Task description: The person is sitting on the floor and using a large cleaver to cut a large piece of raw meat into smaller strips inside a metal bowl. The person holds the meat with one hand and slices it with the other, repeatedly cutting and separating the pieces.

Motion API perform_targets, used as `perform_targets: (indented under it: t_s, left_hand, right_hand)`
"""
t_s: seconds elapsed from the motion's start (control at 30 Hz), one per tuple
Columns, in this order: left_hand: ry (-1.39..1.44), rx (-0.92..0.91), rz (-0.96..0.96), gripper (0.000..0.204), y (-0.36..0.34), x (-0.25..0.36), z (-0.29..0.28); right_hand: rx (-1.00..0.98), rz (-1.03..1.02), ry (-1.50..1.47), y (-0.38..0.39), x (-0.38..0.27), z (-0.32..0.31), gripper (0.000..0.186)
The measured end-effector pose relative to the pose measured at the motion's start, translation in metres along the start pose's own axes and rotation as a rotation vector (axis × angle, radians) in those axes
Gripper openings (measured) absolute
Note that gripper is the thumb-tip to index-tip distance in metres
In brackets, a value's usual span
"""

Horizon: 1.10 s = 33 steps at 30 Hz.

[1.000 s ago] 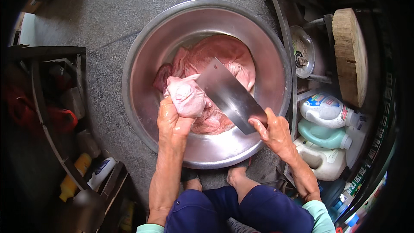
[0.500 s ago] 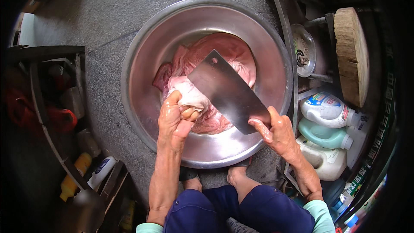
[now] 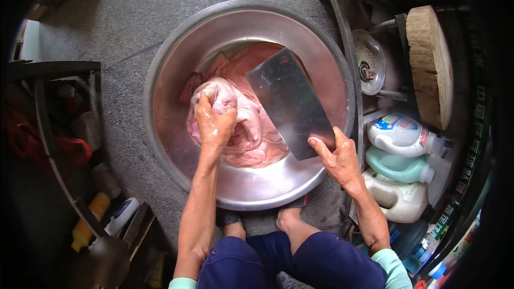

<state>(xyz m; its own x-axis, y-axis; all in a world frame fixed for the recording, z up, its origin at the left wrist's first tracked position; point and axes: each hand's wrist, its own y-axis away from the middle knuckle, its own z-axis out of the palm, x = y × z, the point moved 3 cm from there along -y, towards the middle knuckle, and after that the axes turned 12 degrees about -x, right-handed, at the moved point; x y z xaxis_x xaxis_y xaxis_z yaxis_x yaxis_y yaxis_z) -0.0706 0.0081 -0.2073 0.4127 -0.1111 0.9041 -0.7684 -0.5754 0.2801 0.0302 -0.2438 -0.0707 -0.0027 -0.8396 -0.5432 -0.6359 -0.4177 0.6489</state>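
Observation:
A wide steel basin [image 3: 275,186] holds wet, folded pink meat [image 3: 243,128], which looks like offal, in a little liquid. My left hand [image 3: 215,122] grips a pale fold of it at the basin's left middle, fingertips pressed into the flesh. My right hand [image 3: 334,158] is closed on the handle end of a large dark rectangular cleaver [image 3: 292,108], thumb against the blade. The blade slants up and left over the right part of the meat, a small hole near its top corner. The handle is hidden by my hand.
On the right stand a thick wooden round block [image 3: 428,64], a clear lidded dish [image 3: 368,59], and several stacked plastic jugs [image 3: 399,167] in a metal rack. On the left, a dark rack [image 3: 48,144] holds red plastic and bottles. My feet are at the basin's front edge.
My left hand has shifted slightly, turning the pale fold back onto the pile with fingers pushing into it. The cleaver has moved up and right, away from that fold.

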Motion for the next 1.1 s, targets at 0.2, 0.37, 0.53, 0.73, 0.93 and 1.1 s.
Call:
perform_targets:
  t_s: [0.2, 0.37, 0.53, 0.73, 0.93, 1.1]
  left_hand:
    - [0.958, -0.392, -0.329, 0.059, 0.022, 0.005, -0.006]
    - [0.913, -0.329, -0.302, 0.048, 0.029, 0.022, -0.012]
    - [0.833, -0.236, -0.261, 0.036, 0.034, 0.038, -0.019]
    - [0.836, -0.267, -0.285, 0.030, 0.036, 0.048, -0.016]
    - [0.837, -0.405, -0.385, 0.034, 0.043, 0.039, -0.025]
    - [0.848, -0.471, -0.345, 0.043, 0.044, 0.055, -0.034]
  right_hand:
    - [-0.010, -0.135, 0.073, 0.008, -0.001, 0.000, 0.031]
    - [-0.028, -0.330, 0.280, 0.016, -0.021, -0.003, 0.033]
    - [0.019, -0.349, 0.280, 0.016, -0.031, -0.010, 0.032]
    - [0.009, -0.427, 0.300, 0.019, -0.030, -0.010, 0.035]
    - [-0.054, -0.335, 0.320, 0.002, -0.025, -0.013, 0.038]
    - [0.059, -0.232, 0.426, -0.017, 0.014, -0.027, 0.033]
